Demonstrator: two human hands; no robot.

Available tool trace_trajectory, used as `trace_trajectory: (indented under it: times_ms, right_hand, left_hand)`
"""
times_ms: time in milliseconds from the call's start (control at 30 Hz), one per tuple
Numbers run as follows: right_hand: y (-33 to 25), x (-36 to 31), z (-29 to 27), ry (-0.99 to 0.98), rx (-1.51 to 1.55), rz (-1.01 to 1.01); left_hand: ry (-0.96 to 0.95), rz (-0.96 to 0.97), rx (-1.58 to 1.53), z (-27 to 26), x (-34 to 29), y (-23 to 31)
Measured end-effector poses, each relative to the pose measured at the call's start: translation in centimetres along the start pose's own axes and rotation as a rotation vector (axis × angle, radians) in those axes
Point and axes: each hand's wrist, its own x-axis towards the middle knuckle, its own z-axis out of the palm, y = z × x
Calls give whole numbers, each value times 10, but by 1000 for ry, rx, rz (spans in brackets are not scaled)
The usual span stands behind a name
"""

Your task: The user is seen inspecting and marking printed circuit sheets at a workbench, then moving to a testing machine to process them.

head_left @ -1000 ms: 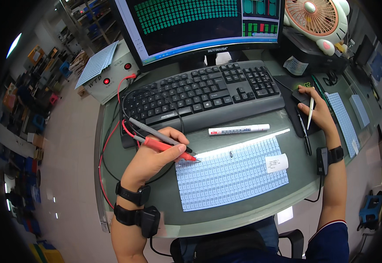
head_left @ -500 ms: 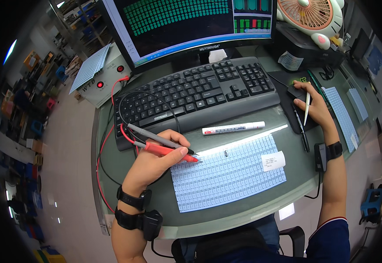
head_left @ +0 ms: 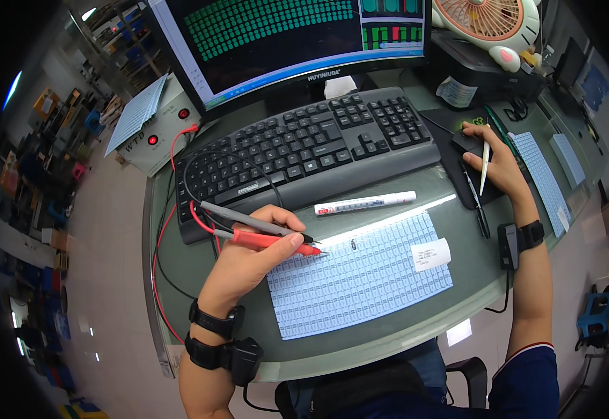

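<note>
My left hand (head_left: 245, 269) is closed around two test probes, a red one (head_left: 259, 240) and a grey one (head_left: 245, 219) with a black tip end. Their tips are at the upper rows of a pale blue panel sheet (head_left: 360, 293), divided into many small printed cells; exact contact is too fine to tell. A small dark mark and a white paper label (head_left: 430, 255) are on that panel. Over at the right, my right hand (head_left: 505, 171) rests curled on a black computer mouse (head_left: 466, 142), with a slim white stick (head_left: 485, 167) held between its fingers.
A white marker (head_left: 365, 203) lies between panel and black keyboard (head_left: 304, 143). Beyond stands a monitor (head_left: 283, 42) showing green cell rows. A tester box (head_left: 168, 140) with red lights is at left; a black pen (head_left: 475, 202), blue panel strips (head_left: 540, 174), printer and fan are at right.
The probe tips have shifted a little to the right along the panel's upper rows. My right hand stays on the mouse. The whole view has moved slightly.
</note>
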Motion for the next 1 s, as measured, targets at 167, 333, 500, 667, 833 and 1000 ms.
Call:
trace_trajectory:
  times_ms: [167, 333, 500, 667, 833, 1000]
  right_hand:
    - [3, 2, 4, -9, 0, 13]
    - [4, 2, -1, 3, -3, 0]
    - [7, 3, 2, 1, 13, -9]
    - [10, 3, 0, 7, 3, -22]
    - [-5, 1, -15, 215, 39, -137]
    - [-103, -31, -3, -235, 54, -430]
  left_hand:
    - [-1, 3, 16, 2, 1, -3]
    - [-4, 31, 77, 8, 2, 4]
    - [7, 19, 47, 12, 4, 5]
    - [-15, 30, 59, 18, 5, 6]
    - [178, 148, -122, 13, 4, 7]
    - [438, 292, -164, -15, -6, 5]
